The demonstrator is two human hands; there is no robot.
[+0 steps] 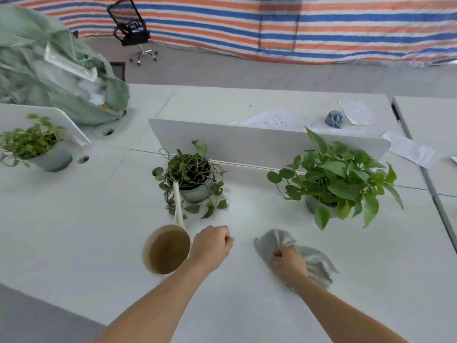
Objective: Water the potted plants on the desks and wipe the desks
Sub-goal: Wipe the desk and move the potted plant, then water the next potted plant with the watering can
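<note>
A cream watering can holding brownish water stands on the white desk. Its long spout reaches up to the rim of the middle potted plant. My left hand is curled against the can's right side, gripping its handle, which the hand hides. My right hand grips a bunched grey cloth that lies on the desk in front of the leafy right potted plant. A third potted plant stands at the far left.
A white divider panel stands behind the two nearer plants. Papers and a crumpled blue cloth lie on the desk beyond it. A green bag sits at the back left. An office chair stands by the striped tarp.
</note>
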